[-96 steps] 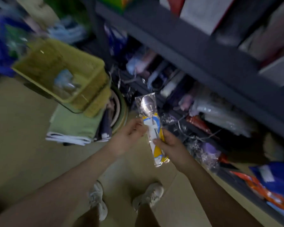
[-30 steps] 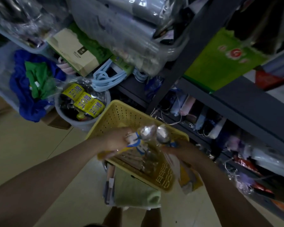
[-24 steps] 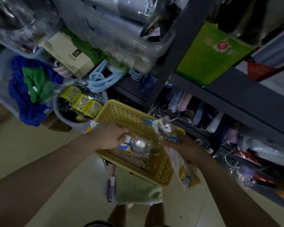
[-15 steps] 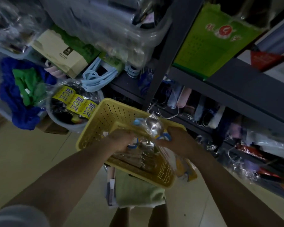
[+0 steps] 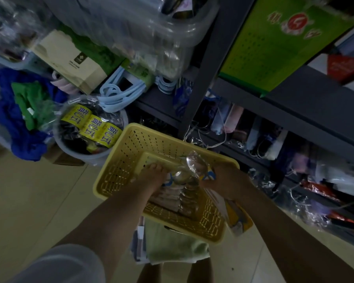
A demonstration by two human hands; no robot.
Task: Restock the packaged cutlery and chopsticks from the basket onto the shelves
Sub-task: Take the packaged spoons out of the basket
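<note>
Fingers of the left hand (image 5: pixel 154 176) curl down onto spoon packets (image 5: pixel 180 198) inside the yellow basket (image 5: pixel 119 170), though the grip itself is hidden. Right hand (image 5: pixel 226 180) pinches a held spoon packet (image 5: pixel 196 165), its long axis running toward the shelves (image 5: pixel 294 111) just beyond.

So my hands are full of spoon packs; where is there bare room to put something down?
Bare floor left of the yellow basket, below the grey bucket. The basket's far half is bare too. The lower shelf is crowded.
</note>
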